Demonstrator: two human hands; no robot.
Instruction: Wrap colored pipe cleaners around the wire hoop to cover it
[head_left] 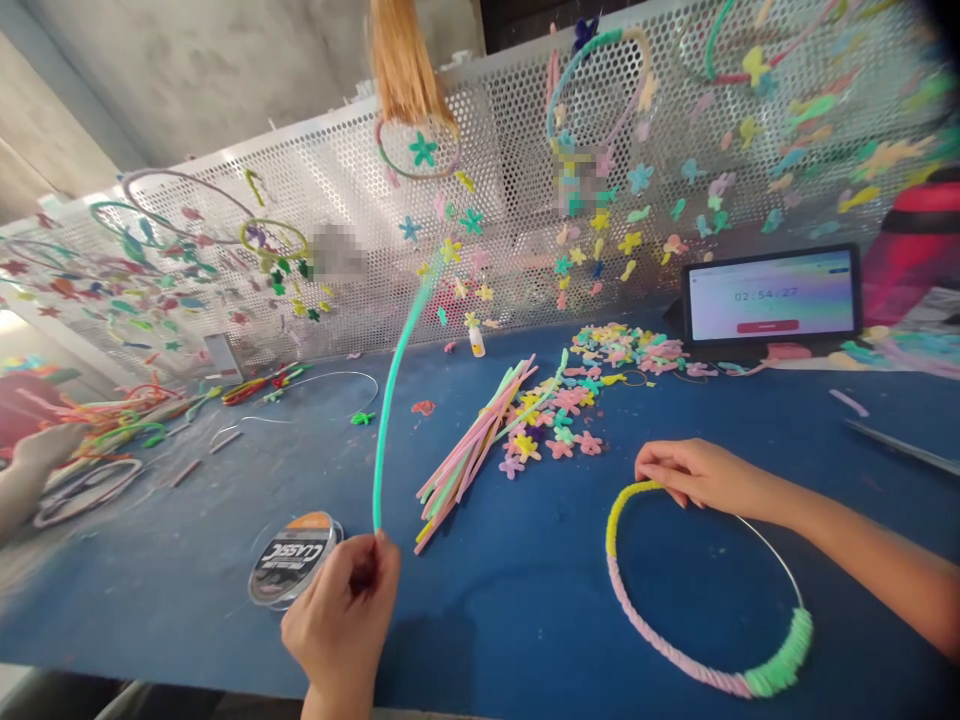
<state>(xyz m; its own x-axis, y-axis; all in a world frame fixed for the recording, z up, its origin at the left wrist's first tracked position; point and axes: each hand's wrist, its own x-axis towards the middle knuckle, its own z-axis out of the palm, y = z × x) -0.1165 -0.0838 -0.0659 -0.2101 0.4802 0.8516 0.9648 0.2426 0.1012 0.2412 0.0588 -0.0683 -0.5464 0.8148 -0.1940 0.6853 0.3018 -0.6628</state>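
My left hand is closed in a pinch round the lower end of a turquoise pipe cleaner, which rises upright and curves right at its top. Closed on the top of a wire hoop is my right hand. Yellow, pink and green pipe cleaner covers part of this ring, and bare wire shows on its right side. A spool of clear line lies by my left hand. Between my hands, farther back, is a bundle of straight pastel pipe cleaners beside small pipe cleaner flowers.
A perforated metal panel along the back has hoops and small shapes hanging before it. Toward the right stands a tablet showing a timer. A small white bottle stands near the panel. Another person's hand is at the far left.
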